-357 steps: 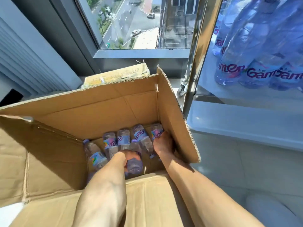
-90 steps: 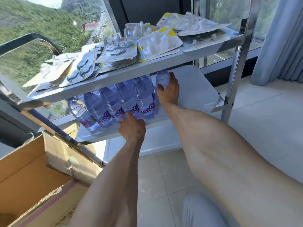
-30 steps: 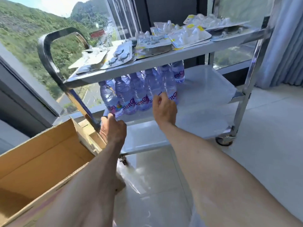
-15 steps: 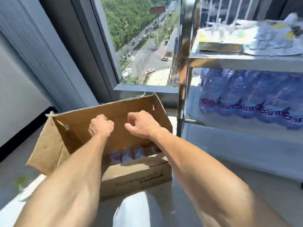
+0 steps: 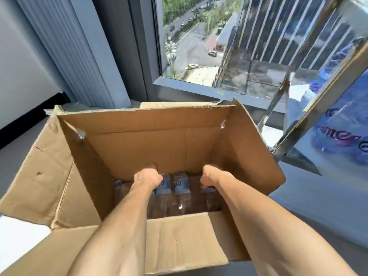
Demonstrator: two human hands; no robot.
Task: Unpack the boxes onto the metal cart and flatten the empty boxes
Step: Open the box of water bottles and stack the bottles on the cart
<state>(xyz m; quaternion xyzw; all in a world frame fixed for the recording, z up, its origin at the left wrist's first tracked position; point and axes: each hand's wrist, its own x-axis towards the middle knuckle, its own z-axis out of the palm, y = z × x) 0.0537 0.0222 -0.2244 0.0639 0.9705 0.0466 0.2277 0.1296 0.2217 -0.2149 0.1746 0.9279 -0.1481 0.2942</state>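
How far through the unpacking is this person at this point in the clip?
Partly done. Done: water bottles already stand on the metal cart at right. In hand: the left hand and right hand are both down in the open cardboard box, at the bottles left in the box; whether either has a grip is hidden. Left: moving those few bottles, then flattening the box.

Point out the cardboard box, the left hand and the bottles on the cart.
cardboard box (image 5: 159,140): head view, inner far wall.
left hand (image 5: 148,178): head view, back of hand.
bottles on the cart (image 5: 344,124): head view, labelled side.
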